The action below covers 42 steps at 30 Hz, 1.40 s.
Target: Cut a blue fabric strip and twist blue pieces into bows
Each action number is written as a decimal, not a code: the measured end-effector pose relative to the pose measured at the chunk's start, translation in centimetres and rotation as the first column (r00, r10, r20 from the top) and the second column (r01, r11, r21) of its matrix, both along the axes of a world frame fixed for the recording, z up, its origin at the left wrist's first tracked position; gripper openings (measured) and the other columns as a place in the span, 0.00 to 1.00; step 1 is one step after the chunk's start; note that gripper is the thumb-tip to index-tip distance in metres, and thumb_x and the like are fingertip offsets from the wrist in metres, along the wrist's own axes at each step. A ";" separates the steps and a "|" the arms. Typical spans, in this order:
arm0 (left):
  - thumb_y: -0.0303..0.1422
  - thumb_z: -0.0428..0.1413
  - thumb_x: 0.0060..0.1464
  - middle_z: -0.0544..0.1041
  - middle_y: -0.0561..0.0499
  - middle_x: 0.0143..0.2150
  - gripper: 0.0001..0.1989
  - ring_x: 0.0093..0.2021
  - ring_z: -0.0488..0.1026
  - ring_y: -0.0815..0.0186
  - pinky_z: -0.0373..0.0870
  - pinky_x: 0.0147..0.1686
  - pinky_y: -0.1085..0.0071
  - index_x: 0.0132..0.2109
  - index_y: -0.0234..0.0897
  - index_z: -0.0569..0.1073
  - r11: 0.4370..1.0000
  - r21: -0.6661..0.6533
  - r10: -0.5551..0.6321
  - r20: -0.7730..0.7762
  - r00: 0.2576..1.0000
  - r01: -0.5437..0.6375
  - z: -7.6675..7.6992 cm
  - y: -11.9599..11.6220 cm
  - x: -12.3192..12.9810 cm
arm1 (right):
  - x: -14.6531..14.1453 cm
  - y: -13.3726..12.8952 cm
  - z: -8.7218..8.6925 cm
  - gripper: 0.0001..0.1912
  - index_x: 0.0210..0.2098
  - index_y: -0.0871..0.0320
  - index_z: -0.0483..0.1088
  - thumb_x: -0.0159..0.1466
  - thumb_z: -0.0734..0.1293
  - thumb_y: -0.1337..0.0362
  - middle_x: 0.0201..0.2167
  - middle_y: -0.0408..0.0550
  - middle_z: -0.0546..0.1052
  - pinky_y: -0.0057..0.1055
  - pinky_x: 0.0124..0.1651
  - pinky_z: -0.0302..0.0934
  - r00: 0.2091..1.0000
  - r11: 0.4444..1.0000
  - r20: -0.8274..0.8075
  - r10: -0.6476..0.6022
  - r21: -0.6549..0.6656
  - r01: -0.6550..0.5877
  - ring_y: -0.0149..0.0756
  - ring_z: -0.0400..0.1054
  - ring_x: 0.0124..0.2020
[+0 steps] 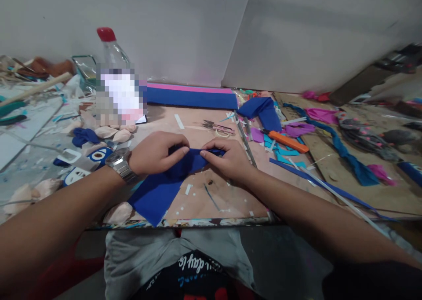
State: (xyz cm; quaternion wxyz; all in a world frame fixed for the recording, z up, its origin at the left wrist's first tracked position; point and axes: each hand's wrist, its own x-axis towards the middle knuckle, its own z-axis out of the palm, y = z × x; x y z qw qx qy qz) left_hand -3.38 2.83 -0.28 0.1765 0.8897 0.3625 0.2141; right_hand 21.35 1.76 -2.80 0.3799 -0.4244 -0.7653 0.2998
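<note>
A strip of blue fabric [160, 192] lies across the work board, its near end hanging toward the table's front edge. My left hand [161, 152], with a metal watch [121, 163] on the wrist, pinches the strip from the left, thumb on top. From the right, my right hand [227, 159] pinches the strip's other end between thumb and fingers. The fabric looks folded or bunched between the hands, and its far side is hidden behind my fingers. Just beyond the hands lies a pair of thread snips [219, 127].
A stack of blue and pink fabric [191, 96] lies along the back. An orange utility knife [288, 141] and fabric scraps are at the right. Left stand a bottle with a red cap [107, 35] and a lit phone [121, 93], among beige fabric puffs [120, 213].
</note>
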 end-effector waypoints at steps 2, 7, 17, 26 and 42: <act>0.43 0.50 0.68 0.84 0.47 0.40 0.18 0.38 0.79 0.60 0.67 0.40 0.67 0.48 0.37 0.80 0.997 -0.027 -0.072 -0.081 0.994 0.070 0.1 -0.4 0.3 | 0.0 -0.2 0.0 0.05 0.35 0.57 0.81 0.63 0.72 0.63 0.33 0.48 0.83 0.34 0.43 0.69 0.998 0.998 0.042 0.049 0.034 -0.051 0.37 0.76 0.35; 0.44 0.51 0.69 0.84 0.46 0.37 0.18 0.34 0.79 0.62 0.64 0.35 0.69 0.47 0.38 0.81 0.990 -0.075 -0.132 -0.159 0.978 0.121 0.0 -0.9 0.8 | -0.1 -0.5 -0.2 0.06 0.37 0.57 0.81 0.65 0.72 0.62 0.33 0.48 0.83 0.35 0.43 0.69 0.986 0.983 0.089 0.143 0.098 -0.152 0.37 0.76 0.36; 0.40 0.50 0.69 0.83 0.48 0.35 0.18 0.32 0.74 0.66 0.63 0.34 0.70 0.43 0.36 0.82 0.962 -0.262 -0.090 -0.039 0.995 0.077 0.0 -0.6 0.9 | 0.1 -0.2 0.1 0.06 0.37 0.57 0.81 0.64 0.72 0.62 0.34 0.49 0.83 0.35 0.42 0.69 0.992 0.994 0.083 0.090 0.047 -0.094 0.37 0.77 0.36; 0.37 0.51 0.65 0.77 0.52 0.31 0.15 0.31 0.69 0.66 0.62 0.32 0.70 0.38 0.34 0.78 0.908 -0.402 -0.131 0.004 0.991 0.122 0.0 -0.7 1.0 | -0.1 -0.5 0.0 0.07 0.41 0.53 0.82 0.66 0.71 0.64 0.36 0.49 0.85 0.35 0.45 0.71 0.976 0.964 0.062 0.209 0.153 -0.216 0.37 0.77 0.39; 0.42 0.47 0.67 0.77 0.49 0.38 0.18 0.39 0.71 0.63 0.66 0.42 0.67 0.41 0.35 0.75 0.821 -0.551 -0.143 0.051 0.988 0.148 0.3 -0.6 1.0 | -0.2 -0.6 0.1 0.07 0.40 0.51 0.83 0.67 0.71 0.65 0.34 0.47 0.85 0.36 0.44 0.72 0.962 0.945 0.006 0.273 0.188 -0.269 0.36 0.77 0.38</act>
